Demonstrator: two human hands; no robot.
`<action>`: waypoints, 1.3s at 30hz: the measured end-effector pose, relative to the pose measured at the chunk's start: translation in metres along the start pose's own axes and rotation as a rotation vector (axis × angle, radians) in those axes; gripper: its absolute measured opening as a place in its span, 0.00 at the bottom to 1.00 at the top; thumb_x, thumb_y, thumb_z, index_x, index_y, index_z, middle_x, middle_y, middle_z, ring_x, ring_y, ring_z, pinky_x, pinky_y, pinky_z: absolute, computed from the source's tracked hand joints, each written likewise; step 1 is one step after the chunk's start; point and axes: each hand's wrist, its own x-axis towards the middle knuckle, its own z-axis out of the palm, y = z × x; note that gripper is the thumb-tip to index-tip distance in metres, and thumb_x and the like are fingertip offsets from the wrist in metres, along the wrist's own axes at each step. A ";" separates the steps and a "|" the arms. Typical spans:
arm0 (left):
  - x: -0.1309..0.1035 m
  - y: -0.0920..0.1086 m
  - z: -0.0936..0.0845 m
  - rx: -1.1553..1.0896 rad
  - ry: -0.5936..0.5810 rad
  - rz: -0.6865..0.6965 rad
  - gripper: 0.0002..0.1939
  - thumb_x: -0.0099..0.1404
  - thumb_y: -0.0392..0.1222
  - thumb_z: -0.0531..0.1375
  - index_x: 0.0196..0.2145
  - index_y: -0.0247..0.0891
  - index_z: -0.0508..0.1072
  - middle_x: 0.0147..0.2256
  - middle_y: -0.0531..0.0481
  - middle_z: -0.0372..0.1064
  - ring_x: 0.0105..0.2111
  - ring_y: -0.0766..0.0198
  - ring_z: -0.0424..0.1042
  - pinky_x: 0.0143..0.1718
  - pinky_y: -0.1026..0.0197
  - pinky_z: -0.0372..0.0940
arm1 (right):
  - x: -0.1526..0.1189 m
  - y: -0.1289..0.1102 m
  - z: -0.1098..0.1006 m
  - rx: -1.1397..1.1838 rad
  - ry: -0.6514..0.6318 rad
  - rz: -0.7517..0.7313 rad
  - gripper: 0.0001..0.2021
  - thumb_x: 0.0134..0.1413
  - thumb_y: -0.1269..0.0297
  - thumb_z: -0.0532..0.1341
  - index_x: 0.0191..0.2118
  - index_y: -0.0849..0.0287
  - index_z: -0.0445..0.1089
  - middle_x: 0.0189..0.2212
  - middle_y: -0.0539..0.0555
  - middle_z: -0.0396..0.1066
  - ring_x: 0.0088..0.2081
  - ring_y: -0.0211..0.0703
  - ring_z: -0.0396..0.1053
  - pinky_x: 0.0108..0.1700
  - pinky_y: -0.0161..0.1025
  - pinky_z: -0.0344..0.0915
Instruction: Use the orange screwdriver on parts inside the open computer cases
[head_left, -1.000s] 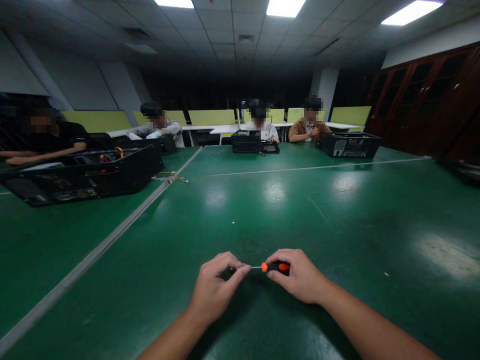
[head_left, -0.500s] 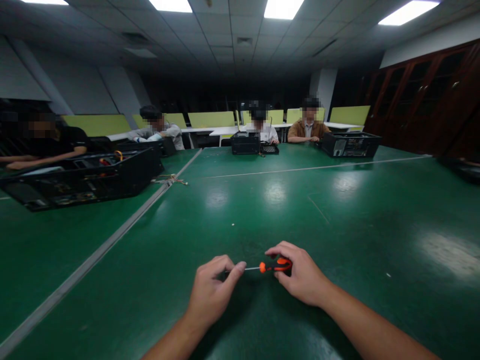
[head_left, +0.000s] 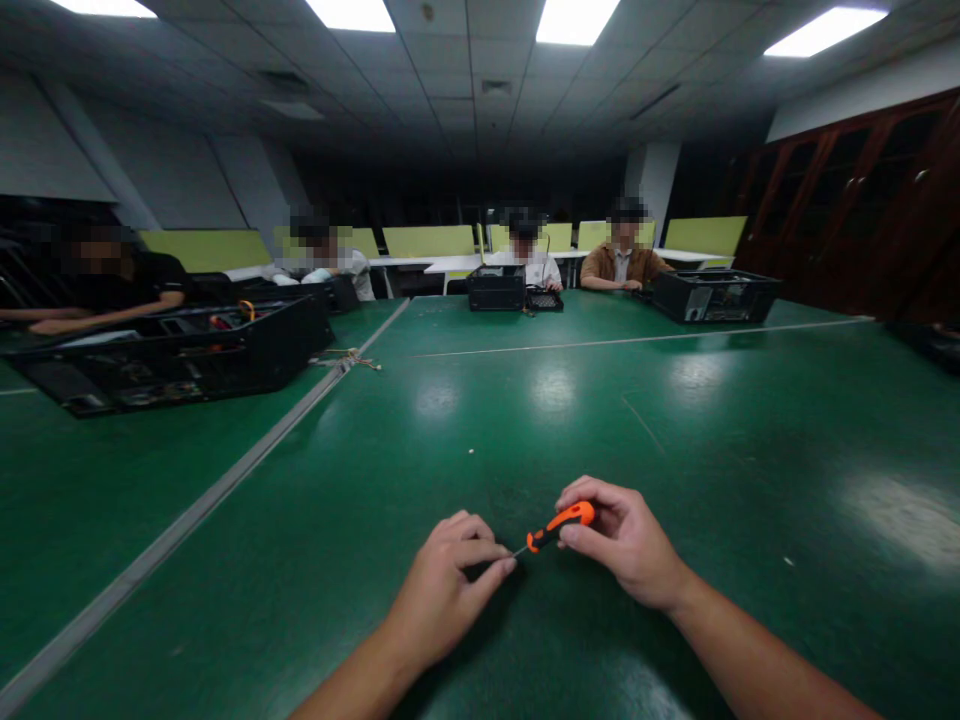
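Observation:
A small screwdriver (head_left: 561,524) with an orange and black handle is held between my two hands, above the green table (head_left: 360,480). My left hand (head_left: 457,575) pinches its thin metal shaft between thumb and fingers; the tip is hidden by them. Around the handle, the thumb and fingers of my right hand (head_left: 626,540) are curled, gripping its rear part. The handle slants up to the right, away from the shaft.
An opened black computer case (head_left: 202,350) stands at the left, with loose cables (head_left: 360,360) beside it. Farther off are another black case (head_left: 496,288) and an open case (head_left: 716,296). Several people sit around the table. A grey strip (head_left: 225,480) crosses the tabletop.
The screwdriver has gone from nearly level to tilted, its handle end raised. My left hand has moved right along the shaft, and my right hand has shifted slightly right.

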 end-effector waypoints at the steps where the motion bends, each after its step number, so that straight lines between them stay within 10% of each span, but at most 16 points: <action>1: 0.000 -0.001 -0.001 0.001 0.019 -0.001 0.08 0.67 0.40 0.61 0.33 0.44 0.81 0.29 0.49 0.72 0.33 0.61 0.70 0.35 0.61 0.62 | 0.000 0.000 0.000 -0.159 -0.018 -0.007 0.05 0.52 0.65 0.67 0.36 0.57 0.73 0.35 0.52 0.72 0.36 0.43 0.71 0.41 0.40 0.68; 5: 0.001 -0.002 -0.006 0.001 0.052 0.020 0.08 0.66 0.40 0.62 0.29 0.41 0.80 0.28 0.50 0.71 0.32 0.61 0.69 0.34 0.61 0.61 | 0.001 0.004 0.002 -0.579 -0.154 0.034 0.09 0.44 0.77 0.68 0.27 0.56 0.71 0.29 0.48 0.73 0.35 0.43 0.69 0.39 0.39 0.62; 15: -0.001 0.002 -0.008 0.004 0.037 0.053 0.10 0.68 0.41 0.60 0.32 0.42 0.80 0.29 0.50 0.71 0.33 0.61 0.69 0.40 0.57 0.61 | -0.005 -0.001 0.005 -0.640 -0.157 -0.060 0.24 0.44 0.80 0.63 0.47 0.52 0.68 0.38 0.49 0.72 0.41 0.44 0.67 0.46 0.41 0.61; 20: 0.001 -0.002 -0.007 0.033 -0.125 0.050 0.08 0.67 0.39 0.60 0.33 0.42 0.80 0.33 0.49 0.73 0.37 0.60 0.70 0.40 0.59 0.62 | -0.004 -0.007 0.005 -0.579 -0.153 -0.144 0.17 0.46 0.79 0.64 0.42 0.53 0.70 0.39 0.49 0.72 0.42 0.42 0.68 0.47 0.39 0.61; 26: 0.001 -0.001 -0.008 0.053 -0.026 0.060 0.10 0.69 0.41 0.58 0.33 0.41 0.78 0.33 0.48 0.72 0.38 0.59 0.69 0.45 0.55 0.60 | -0.004 0.003 0.004 -0.672 -0.205 0.057 0.13 0.46 0.74 0.68 0.38 0.52 0.74 0.34 0.49 0.72 0.38 0.44 0.68 0.42 0.39 0.61; 39: 0.000 0.004 -0.009 0.022 -0.108 0.053 0.10 0.68 0.38 0.58 0.32 0.41 0.79 0.32 0.49 0.72 0.38 0.60 0.69 0.43 0.57 0.60 | -0.004 -0.001 0.003 -0.676 -0.212 0.016 0.09 0.43 0.77 0.66 0.28 0.57 0.68 0.29 0.48 0.68 0.35 0.41 0.66 0.38 0.36 0.57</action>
